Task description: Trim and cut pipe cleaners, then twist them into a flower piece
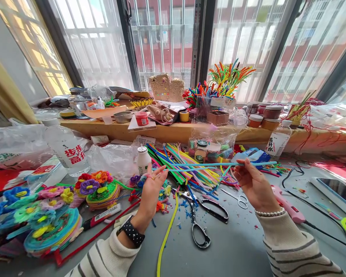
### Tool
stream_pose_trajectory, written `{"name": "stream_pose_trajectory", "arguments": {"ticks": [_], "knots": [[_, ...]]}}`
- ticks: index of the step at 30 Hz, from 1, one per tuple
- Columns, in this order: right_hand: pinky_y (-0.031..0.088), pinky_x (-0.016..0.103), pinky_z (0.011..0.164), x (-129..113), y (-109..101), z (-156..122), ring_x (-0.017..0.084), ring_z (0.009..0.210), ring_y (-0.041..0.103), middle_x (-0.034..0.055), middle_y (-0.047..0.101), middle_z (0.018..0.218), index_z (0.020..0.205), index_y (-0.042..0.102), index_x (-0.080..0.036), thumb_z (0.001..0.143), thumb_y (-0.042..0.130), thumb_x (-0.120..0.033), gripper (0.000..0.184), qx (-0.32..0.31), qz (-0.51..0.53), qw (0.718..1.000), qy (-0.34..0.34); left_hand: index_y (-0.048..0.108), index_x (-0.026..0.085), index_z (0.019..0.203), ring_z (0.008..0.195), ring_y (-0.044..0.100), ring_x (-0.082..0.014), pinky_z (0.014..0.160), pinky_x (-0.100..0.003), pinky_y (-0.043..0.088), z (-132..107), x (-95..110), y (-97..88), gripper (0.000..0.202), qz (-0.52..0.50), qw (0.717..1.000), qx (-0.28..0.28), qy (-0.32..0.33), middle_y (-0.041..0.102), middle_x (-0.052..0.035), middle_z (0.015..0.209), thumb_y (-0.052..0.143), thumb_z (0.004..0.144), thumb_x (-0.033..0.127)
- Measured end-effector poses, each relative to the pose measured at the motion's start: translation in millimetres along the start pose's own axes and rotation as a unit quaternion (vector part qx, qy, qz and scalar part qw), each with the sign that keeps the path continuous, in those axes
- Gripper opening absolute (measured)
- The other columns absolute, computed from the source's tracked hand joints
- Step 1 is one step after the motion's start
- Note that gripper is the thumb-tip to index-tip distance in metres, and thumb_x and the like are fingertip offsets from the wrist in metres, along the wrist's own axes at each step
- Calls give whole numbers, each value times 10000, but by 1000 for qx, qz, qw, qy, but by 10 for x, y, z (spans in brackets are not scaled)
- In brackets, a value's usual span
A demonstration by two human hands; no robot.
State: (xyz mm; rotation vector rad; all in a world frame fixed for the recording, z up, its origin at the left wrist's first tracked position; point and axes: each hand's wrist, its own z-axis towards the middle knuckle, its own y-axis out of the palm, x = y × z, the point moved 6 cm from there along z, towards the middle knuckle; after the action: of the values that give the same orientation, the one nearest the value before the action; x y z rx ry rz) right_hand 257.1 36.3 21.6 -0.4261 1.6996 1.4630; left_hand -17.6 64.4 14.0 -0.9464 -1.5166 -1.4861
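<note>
Two light blue pipe cleaners (202,167) stretch almost level between my hands above the table. Their left ends meet the fingertips of my left hand (152,190), whose fingers are closed lightly at the ends. My right hand (255,182) pinches them between thumb and fingers, and a tail sticks out to the right. Behind them lies a heap of loose coloured pipe cleaners (187,154). Large black-handled scissors (193,219) rest open below, between my hands. A single yellow pipe cleaner (167,236) runs toward the front edge.
Pipe-cleaner flowers (50,204) on coiled round bases crowd the left. A small white bottle (143,159) and a glass jar (201,151) stand behind. On the right are small scissors (236,198), a pink glue gun (290,206), its cord and a phone (338,196). Blue clippings litter the middle.
</note>
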Motion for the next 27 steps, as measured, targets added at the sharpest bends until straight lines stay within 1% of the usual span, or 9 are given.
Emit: {"name": "stream_pose_trajectory", "arguments": {"ticks": [3,8,10,13,15,17,20,23,27], "knots": [[481,137,527,28,32,-25,69,574,557,-20,617,616,676,642,-167,581,675,-305,171,-4,-16,1000,7,444,234,1109,929,516,-151,714,-189,422,-38,76,33,489,103,993,-14,63,545,-38,1021,593,644,213],[470,134,505,89,68,-29,64,560,538,-20,605,622,674,650,-162,586,670,-314,176,-35,-59,998,14,521,191,1023,716,582,-148,589,-219,454,-59,-8,59,403,155,985,-56,41,607,-20,804,586,637,291],[466,131,509,105,81,-25,59,567,531,-19,605,649,685,651,-163,610,655,-321,175,-56,-70,996,19,570,169,918,645,592,-144,574,-235,459,-55,-47,33,317,163,985,-53,34,615,-3,678,584,633,308],[475,163,606,109,115,-34,75,662,544,-10,607,754,688,646,-172,639,632,-340,176,-88,-64,994,23,603,140,719,564,592,-135,559,-246,467,-52,-75,1,210,169,984,-45,27,608,5,584,601,607,318],[465,211,693,114,163,-59,100,743,545,-9,597,792,692,639,-183,651,612,-378,200,-118,-44,992,29,606,132,678,558,593,-139,537,-244,468,-62,-76,4,201,173,984,-48,20,613,-2,582,612,593,314],[456,238,707,133,222,-97,84,669,538,-29,567,671,735,629,-195,665,591,-402,222,-153,-29,987,35,613,133,683,582,597,-156,483,-231,459,-80,-74,13,210,191,980,-49,8,620,-11,591,612,590,321],[432,180,533,191,285,-151,31,422,408,-82,414,451,844,602,-202,714,554,-373,221,-198,-81,976,34,631,136,686,610,592,-162,471,-222,453,-115,-44,58,209,227,972,-64,18,628,-21,613,613,590,321],[286,146,364,278,308,-184,33,363,334,-76,394,399,822,605,-166,732,540,-339,206,-232,-266,935,25,641,132,667,596,586,-141,558,-229,468,-145,-16,113,179,235,968,-84,35,628,-14,601,633,574,285],[239,168,364,351,374,-246,46,377,328,-56,387,404,716,623,-127,740,511,-354,254,-280,-442,852,-1,632,146,717,626,608,-153,590,-231,481,-176,-63,139,190,238,966,-98,12,641,-3,616,633,577,274]]}}
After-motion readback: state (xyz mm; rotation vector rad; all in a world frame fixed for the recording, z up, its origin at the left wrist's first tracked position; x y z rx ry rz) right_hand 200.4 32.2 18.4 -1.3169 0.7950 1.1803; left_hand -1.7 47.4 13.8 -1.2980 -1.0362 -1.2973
